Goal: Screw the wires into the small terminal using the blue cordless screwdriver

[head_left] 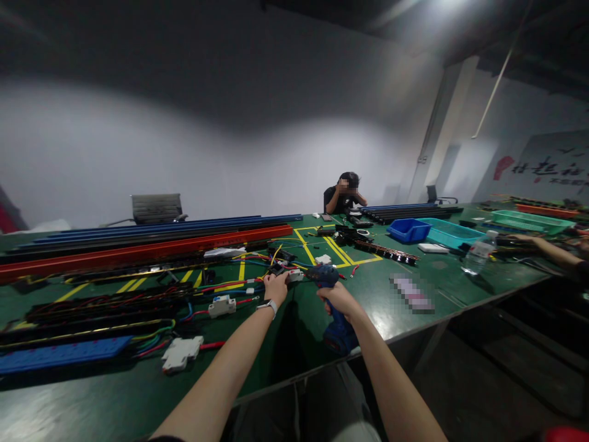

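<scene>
My right hand point(339, 299) is wrapped round the grip of a blue cordless screwdriver point(332, 307), whose nose points left at a small white circuit breaker point(295, 275). My left hand point(276, 286), with a watch on the wrist, is closed on that breaker and holds it on the green table point(138, 393). Red and blue wires point(225, 286) run left from the breaker. Two more white breakers lie to the left, one point(221, 305) near my left forearm and one point(182, 353) closer to the front edge.
Long red, black and blue rails point(147, 245) lie along the table's left. A blue strip point(59, 354) sits front left. Blue and teal bins point(430, 232) and a water bottle point(478, 253) stand at right. A person sits at the far end; another person's arm point(547, 250) reaches in from the right.
</scene>
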Tool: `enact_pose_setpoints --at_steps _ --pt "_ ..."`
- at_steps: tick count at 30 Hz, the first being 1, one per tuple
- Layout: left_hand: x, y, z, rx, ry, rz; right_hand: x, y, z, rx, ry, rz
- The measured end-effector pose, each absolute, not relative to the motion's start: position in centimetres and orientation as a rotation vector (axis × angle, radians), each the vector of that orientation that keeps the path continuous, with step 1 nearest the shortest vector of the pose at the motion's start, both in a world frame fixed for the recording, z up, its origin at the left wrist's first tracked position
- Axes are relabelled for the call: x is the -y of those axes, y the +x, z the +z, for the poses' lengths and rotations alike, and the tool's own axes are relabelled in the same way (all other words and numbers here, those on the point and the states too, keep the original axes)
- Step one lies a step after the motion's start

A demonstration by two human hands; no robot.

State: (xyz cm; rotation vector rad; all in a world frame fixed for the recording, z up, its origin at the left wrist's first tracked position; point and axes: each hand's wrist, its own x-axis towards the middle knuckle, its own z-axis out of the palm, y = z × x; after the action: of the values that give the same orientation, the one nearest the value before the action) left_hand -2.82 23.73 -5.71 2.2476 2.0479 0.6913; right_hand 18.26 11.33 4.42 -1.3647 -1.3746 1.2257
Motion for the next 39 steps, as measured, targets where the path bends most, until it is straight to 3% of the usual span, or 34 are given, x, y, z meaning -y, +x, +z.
enact_pose_setpoints --at_steps 39 --pt "-24.27 -3.02 -6.46 -2.018 2.248 0.745 -11.16 18.13 4.64 1.389 -1.389 1.204"
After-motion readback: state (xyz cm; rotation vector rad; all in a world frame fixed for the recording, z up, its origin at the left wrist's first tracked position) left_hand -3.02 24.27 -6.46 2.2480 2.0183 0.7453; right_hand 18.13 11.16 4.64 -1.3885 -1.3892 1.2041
